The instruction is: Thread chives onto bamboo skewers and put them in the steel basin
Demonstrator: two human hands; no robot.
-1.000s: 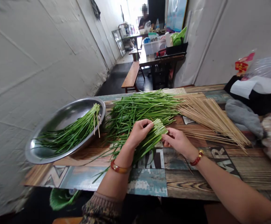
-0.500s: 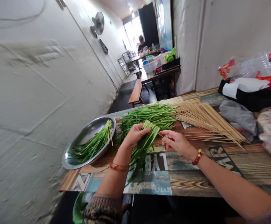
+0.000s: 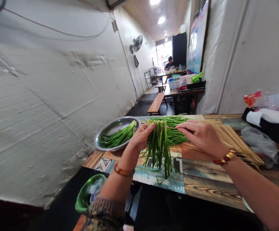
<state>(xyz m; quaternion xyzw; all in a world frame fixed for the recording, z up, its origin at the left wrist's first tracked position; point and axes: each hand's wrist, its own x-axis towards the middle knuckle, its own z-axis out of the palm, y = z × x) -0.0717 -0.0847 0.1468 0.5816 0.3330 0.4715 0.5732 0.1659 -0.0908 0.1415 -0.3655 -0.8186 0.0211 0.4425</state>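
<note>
My left hand (image 3: pixel 140 138) is closed around the pale stem ends of a bunch of garlic chives (image 3: pixel 159 144), whose green leaves hang down over the table. Pinched in the fingers of my right hand (image 3: pixel 203 136) is a thin bamboo skewer (image 3: pixel 171 127), held sideways with its far end at the stems; how deep it goes cannot be made out. A pile of loose chives (image 3: pixel 179 136) lies behind the bunch. To the left, a metal basin (image 3: pixel 97 141) holds more chives (image 3: pixel 117 136). Many bamboo skewers (image 3: pixel 235 141) are spread beyond my right wrist.
Plastic bags (image 3: pixel 259 142) and a black-and-white cloth-like item (image 3: pixel 264 120) occupy the table's right end. A green-lined bin (image 3: pixel 81 195) stands below the front edge. The white wall (image 3: pixel 57 128) runs along the left. Farther back are a bench (image 3: pixel 156 102) and a seated person (image 3: pixel 170 64).
The view has shifted, so the scene sits farther right. The bunch now hangs more upright, its stem ends lined up across. My right hand has turned, back upward, with the skewer levelled against the stems.
</note>
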